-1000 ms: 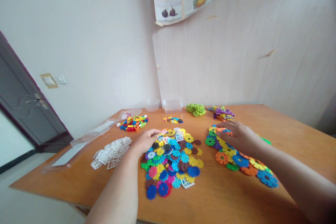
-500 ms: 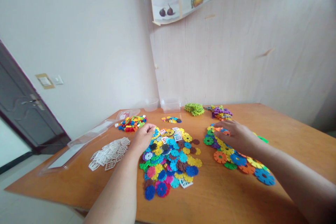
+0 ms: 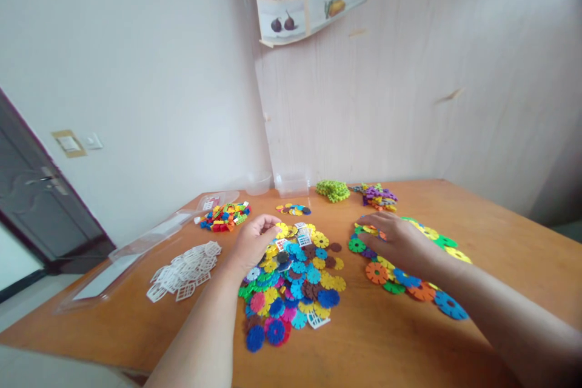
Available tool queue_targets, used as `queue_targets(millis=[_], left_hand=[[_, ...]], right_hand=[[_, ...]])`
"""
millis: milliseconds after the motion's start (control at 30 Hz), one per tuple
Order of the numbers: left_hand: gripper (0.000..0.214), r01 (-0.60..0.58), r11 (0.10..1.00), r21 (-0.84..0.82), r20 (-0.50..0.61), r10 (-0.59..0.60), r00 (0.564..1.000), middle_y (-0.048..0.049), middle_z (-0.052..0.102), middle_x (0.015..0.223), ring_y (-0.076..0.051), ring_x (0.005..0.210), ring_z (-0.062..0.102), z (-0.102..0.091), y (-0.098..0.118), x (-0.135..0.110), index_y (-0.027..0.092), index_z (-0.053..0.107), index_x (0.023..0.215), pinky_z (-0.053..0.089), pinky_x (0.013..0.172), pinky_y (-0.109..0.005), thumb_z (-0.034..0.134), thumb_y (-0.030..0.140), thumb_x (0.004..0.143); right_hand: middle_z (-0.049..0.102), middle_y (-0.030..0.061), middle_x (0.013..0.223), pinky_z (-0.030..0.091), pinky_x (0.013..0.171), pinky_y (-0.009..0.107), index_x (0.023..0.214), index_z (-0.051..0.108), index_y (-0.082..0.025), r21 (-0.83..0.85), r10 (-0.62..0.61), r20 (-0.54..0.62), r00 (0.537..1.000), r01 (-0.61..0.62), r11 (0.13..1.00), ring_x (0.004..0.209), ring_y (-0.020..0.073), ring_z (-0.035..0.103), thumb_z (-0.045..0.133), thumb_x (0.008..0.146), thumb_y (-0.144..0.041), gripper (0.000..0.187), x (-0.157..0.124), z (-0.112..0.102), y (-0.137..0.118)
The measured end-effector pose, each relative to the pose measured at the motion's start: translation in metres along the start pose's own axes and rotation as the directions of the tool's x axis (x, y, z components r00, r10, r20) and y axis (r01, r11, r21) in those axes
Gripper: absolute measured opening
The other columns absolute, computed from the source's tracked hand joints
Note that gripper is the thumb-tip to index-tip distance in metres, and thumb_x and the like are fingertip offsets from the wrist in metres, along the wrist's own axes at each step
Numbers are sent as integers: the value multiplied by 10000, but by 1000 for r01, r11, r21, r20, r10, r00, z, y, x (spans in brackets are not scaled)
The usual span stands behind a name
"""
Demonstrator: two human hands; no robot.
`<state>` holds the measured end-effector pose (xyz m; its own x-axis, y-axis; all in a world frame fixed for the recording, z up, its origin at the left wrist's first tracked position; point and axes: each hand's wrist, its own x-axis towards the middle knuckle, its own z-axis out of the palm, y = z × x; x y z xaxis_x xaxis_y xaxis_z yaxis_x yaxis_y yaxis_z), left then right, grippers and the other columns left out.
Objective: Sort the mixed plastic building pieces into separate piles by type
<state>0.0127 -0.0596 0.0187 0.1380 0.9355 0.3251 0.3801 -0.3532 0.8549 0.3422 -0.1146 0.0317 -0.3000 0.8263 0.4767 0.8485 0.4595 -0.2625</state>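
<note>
Discs (image 3: 299, 268), notched and mixed in colour, lay heaped at the centre of the worktop (image 3: 377, 345). My left hand (image 3: 255, 244) was at the heap's far left edge, fingers curled close to the thumb; a yellow disc (image 3: 282, 230) showed right at their tips, but I could not tell whether it was gripped. My right hand (image 3: 400, 239) was arched palm down over a heap of larger discs (image 3: 422, 292) to the right, fingers standing half apart from the thumb; contact could not be confirmed. White lattice pieces (image 3: 182, 270) lay to the left, coloured bricks (image 3: 225, 216) beyond them. Green pieces (image 3: 333, 190) and purple pieces (image 3: 381, 196) lay near the wall (image 3: 364, 121).
</note>
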Motion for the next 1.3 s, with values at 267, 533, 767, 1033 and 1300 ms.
queue_targets(millis=[267,533,767,1033,1300], left_hand=[[374,89,976,-198,241,-40,970,16,605,769,-107,668,559,35,39,-16,192,512,1076,413,619,-216,665,331,765],[403,172,939,-297,347,-62,936,31,595,716,-86,588,520,61,58,-30,196,495,1069,370,571,-209,704,350,761],[402,169,939,-301,242,-96,966,-19,653,822,-118,701,592,74,69,-49,176,517,1087,431,641,-226,689,360,773],[351,72,997,-24,-181,-76,981,-40,684,833,-174,774,630,-6,24,-35,160,627,964,468,724,-281,659,419,729],[227,224,954,201,-210,-181,961,-60,721,848,-222,849,659,-35,-9,-18,163,671,843,485,772,-301,652,293,657]], right_hand=[[622,113,1227,520,865,389,1425,407,-240,83,-159,-35,987,162,983,1046,250,631,564,881,-360,579,-9,18,-51],[681,88,959,478,729,295,1185,584,-192,48,-217,-28,976,218,975,868,213,651,549,901,-350,326,-11,15,-69],[689,60,839,407,638,262,1009,633,-196,-39,-185,-4,983,184,982,745,185,637,564,869,-369,234,-12,4,-66],[671,60,998,439,670,283,1050,638,-234,-76,86,-90,992,-93,993,799,194,638,574,817,-408,298,-15,-34,-10],[676,62,951,450,670,289,1006,669,-217,-16,256,-86,963,-258,966,767,195,634,581,788,-460,338,-45,-19,64]])
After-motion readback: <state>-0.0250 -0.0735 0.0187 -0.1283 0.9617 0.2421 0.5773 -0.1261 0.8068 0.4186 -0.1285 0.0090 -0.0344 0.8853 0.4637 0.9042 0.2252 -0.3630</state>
